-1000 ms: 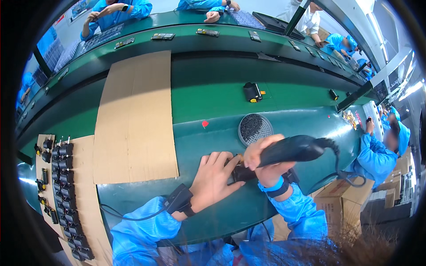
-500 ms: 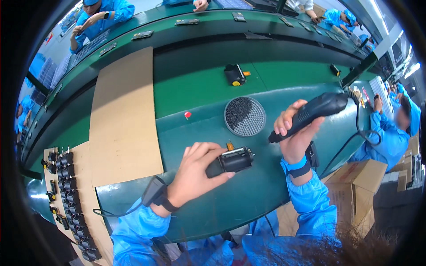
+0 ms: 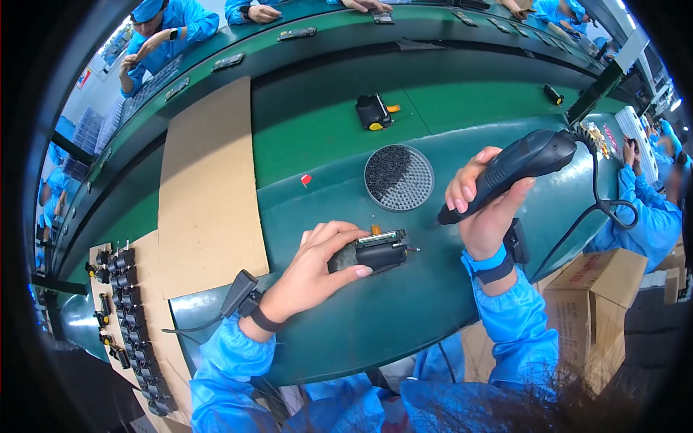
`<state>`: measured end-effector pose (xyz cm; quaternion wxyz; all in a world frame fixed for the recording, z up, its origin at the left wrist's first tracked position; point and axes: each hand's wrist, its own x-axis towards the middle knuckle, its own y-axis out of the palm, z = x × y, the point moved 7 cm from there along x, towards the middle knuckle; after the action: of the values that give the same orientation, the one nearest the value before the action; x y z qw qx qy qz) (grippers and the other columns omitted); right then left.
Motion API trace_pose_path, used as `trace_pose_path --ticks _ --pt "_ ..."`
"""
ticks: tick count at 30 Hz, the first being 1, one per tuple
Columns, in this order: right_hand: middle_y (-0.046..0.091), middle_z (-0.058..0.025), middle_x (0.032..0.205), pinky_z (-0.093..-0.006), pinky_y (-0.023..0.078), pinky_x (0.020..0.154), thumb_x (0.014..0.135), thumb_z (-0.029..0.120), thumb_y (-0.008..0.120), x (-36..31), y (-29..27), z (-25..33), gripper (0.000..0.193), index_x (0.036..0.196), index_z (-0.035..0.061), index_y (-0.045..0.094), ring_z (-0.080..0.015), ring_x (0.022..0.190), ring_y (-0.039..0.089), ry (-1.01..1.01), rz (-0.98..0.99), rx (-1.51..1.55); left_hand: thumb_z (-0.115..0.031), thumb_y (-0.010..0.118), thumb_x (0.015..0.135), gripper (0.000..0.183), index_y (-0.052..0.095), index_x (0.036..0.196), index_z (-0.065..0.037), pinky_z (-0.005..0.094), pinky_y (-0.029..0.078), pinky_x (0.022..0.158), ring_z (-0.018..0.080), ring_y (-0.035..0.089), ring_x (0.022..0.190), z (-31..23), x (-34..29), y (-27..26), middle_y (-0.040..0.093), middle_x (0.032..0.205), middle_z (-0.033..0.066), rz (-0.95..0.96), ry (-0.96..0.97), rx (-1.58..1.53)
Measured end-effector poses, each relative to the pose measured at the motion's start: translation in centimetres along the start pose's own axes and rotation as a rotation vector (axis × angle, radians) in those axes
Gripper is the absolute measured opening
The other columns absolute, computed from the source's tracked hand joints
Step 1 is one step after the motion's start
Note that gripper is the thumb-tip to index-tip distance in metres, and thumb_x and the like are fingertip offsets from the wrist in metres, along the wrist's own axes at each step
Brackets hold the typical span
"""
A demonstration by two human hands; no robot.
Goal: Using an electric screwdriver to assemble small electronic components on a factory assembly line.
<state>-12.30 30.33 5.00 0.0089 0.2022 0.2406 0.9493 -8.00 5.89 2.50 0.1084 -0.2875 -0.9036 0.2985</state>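
My left hand is closed around a small black module lying on the green bench mat. The module has a metal strip along its far edge and an orange flex tab. My right hand grips a black corded electric screwdriver, its tip pointing down and left, raised above the mat and apart from the module. Between and beyond my hands sits a round grey dimpled tray, its left part covered with tiny black screws.
A similar black module with yellow and orange parts lies farther back. Beside a cardboard sheet is a small red piece. Rows of black modules stand at left. The screwdriver cord hangs right, near an open carton. Co-workers sit across and right.
The screwdriver and my right hand have shifted slightly right. The held module stays nearly in place. Across the bench, a co-worker's hands have come further into view, one at a circuit board.
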Motion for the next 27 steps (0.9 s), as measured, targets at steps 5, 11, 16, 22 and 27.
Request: trace_pose_path --ticks 5,11,16,22,27 --pt "0.046 -0.0016 0.069 -0.0277 0.042 0.054 0.095 0.08 0.031 0.1 1.0 0.0 0.078 0.114 0.0064 0.045 -0.0114 0.054 0.046 -0.008 -0.029 0.017 -0.026 0.082 0.083 0.057 0.06 0.13 -0.004 0.0406 0.036 0.108 0.0314 0.051 0.123 -0.1 -0.6 -0.4 0.055 0.13 0.0127 -0.043 0.062 -0.07" --pt "0.048 -0.0031 0.07 -0.0313 0.044 0.058 0.093 0.081 0.033 0.0 -0.1 0.9 0.079 0.115 0.0062 0.044 -0.0134 0.057 0.048 0.011 -0.039 0.014 -0.009 0.087 0.071 0.06 0.058 0.124 -0.004 0.0423 0.039 0.112 0.0352 0.046 0.134 -4.1 -4.5 -5.8 0.048 0.138 0.0148 -0.133 -0.076 0.061" --pt "0.047 -0.0022 0.069 -0.0296 0.043 0.056 0.094 0.08 0.034 0.1 0.3 1.5 0.077 0.115 0.0068 0.044 -0.0126 0.055 0.047 -0.008 -0.041 0.052 0.002 0.08 0.068 0.059 0.061 0.123 -0.009 0.0541 0.03 0.121 0.0528 0.026 0.146 -6.0 -8.6 -6.0 0.041 0.146 0.0227 -0.124 -0.191 0.568" --pt "0.046 -0.0008 0.07 -0.0287 0.04 0.055 0.093 0.078 0.042 -0.2 0.3 0.6 0.073 0.116 0.0086 0.047 -0.0122 0.057 0.044 0.032 -0.055 0.181 0.0 0.067 0.077 0.054 0.065 0.13 -0.012 0.0495 0.045 0.109 0.0442 0.044 0.136 -4.8 -9.9 0.3 0.041 0.147 0.0259 0.064 0.003 0.515" --pt "0.046 0.0004 0.071 -0.0257 0.037 0.054 0.097 0.069 0.05 -0.1 -0.5 0.4 0.066 0.121 0.008 0.05 -0.0104 0.06 0.043 0.025 -0.013 0.225 -0.002 0.066 0.081 0.054 0.061 0.134 -0.009 0.0472 0.043 0.11 0.0415 0.045 0.134 -4.8 -12.1 0.2 0.04 0.148 0.0236 -0.018 0.007 0.508"
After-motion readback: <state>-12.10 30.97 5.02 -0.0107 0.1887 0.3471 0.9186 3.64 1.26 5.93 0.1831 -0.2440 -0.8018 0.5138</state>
